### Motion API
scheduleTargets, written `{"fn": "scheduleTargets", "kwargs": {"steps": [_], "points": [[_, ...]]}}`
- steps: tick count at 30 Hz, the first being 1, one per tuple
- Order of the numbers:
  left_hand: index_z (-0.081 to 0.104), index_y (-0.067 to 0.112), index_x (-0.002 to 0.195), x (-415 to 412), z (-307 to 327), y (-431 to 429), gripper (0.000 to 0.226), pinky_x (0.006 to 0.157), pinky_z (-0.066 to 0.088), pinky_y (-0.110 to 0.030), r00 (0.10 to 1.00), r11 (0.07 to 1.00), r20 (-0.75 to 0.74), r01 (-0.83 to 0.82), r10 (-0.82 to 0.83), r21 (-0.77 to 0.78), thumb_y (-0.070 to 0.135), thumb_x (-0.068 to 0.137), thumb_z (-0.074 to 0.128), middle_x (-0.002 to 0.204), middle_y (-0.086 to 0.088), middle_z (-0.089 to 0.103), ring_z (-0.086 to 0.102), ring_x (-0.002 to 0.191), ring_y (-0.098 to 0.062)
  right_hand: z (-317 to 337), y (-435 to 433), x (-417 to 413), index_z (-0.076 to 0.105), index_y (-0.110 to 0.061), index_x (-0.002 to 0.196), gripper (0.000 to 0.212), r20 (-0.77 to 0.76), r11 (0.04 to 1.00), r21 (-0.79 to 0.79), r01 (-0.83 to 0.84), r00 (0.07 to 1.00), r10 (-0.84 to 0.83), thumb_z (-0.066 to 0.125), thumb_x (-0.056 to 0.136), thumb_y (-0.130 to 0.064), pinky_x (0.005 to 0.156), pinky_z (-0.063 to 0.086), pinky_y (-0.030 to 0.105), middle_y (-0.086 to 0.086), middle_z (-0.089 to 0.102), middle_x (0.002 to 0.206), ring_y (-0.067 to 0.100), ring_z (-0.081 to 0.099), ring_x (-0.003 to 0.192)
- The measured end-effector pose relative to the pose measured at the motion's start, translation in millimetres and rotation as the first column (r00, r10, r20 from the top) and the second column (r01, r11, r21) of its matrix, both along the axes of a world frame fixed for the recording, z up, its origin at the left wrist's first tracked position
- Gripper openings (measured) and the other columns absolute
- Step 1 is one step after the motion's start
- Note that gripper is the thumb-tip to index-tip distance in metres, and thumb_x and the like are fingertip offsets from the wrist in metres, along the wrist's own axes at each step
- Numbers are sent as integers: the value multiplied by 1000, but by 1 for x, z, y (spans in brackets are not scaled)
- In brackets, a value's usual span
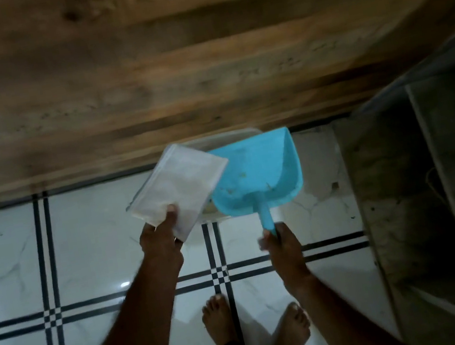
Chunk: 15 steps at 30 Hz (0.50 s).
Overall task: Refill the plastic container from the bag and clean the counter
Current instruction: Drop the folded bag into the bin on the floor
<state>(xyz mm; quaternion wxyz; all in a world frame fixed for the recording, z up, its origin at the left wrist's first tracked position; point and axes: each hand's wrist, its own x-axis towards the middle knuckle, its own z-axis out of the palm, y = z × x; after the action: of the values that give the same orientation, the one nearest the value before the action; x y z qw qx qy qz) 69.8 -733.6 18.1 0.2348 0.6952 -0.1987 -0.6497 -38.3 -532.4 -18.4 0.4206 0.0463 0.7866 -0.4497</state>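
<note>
My left hand (161, 237) grips a clear plastic bag (178, 186) by its near corner, thumb on top; the bag looks flat and whitish. My right hand (280, 241) holds the handle of a light blue dustpan (256, 173), whose scoop carries a few small crumbs. Both are held over the floor just in front of a wooden cabinet front (171, 61). Below them, partly hidden by bag and dustpan, a pale translucent container (226, 137) stands on the floor against the cabinet.
White marble-look floor tiles (88, 249) with dark striped borders lie underfoot. My bare feet (219, 321) stand close behind the hands. To the right is a dim open shelf unit or doorway (432, 183) with grey upright panels.
</note>
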Motion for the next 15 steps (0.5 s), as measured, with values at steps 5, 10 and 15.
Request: {"fn": "scheduleTargets", "kwargs": {"steps": [5,10,15], "points": [[65,-2,125,-38,8,8,44,89,55,-38,983,995,180,-12,29,-96,8,86,81,115,-11,69,67,103,-28,33,77,-9,60,-12,95,13,-181,987,93,132,977,-114,57,103,-22,68,46,39,3,60,72,11,57,64],[68,8,104,-70,-41,7,28,80,54,-34,853,927,444,358,-275,-113,22,84,82,105,-9,70,67,96,-29,23,109,-10,62,-30,101,15,-253,984,142,106,965,-67,58,98,-45,70,54,48,6,63,73,26,63,70],[65,6,107,-100,-94,-2,24,82,44,-28,821,877,394,475,-412,-74,13,88,79,88,2,61,59,99,-21,1,107,-10,63,-15,96,6,-265,990,65,123,959,-102,60,100,-11,53,44,12,18,59,71,6,53,55]]}}
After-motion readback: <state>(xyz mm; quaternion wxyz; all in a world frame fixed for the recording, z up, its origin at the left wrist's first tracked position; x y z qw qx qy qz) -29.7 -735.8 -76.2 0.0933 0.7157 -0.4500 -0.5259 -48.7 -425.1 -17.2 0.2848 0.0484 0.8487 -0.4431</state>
